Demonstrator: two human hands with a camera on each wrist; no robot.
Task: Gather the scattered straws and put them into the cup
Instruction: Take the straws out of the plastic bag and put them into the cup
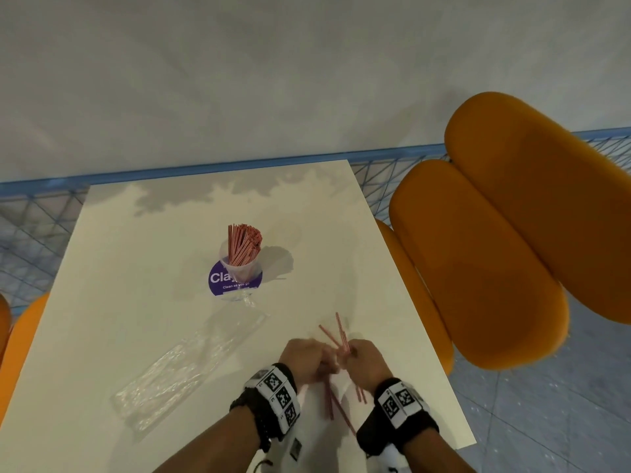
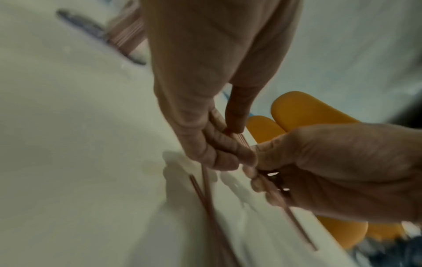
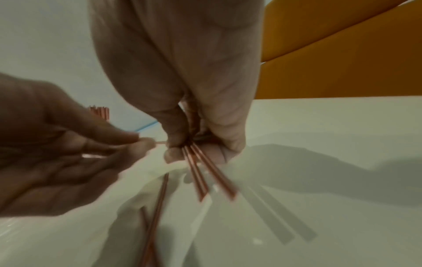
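A clear plastic cup (image 1: 239, 268) stands mid-table, packed with red striped straws (image 1: 244, 242). Near the table's front right my two hands meet. My left hand (image 1: 326, 358) pinches a few straws (image 1: 330, 402) that slant down toward me; in the left wrist view its thumb and fingers (image 2: 228, 151) close on them. Touching it, my right hand (image 1: 348, 353) grips a small bunch of straws (image 1: 341, 331) whose ends stick out above and below the fist. The right wrist view shows this bunch (image 3: 205, 173) fanning out under the curled fingers (image 3: 173, 137).
A crumpled clear plastic wrapper (image 1: 191, 363) lies left of my hands. A round purple sticker (image 1: 216, 279) sits under the cup. Orange chairs (image 1: 512, 250) stand close along the table's right edge (image 1: 420, 295), and another orange seat (image 1: 24, 329) shows at the left.
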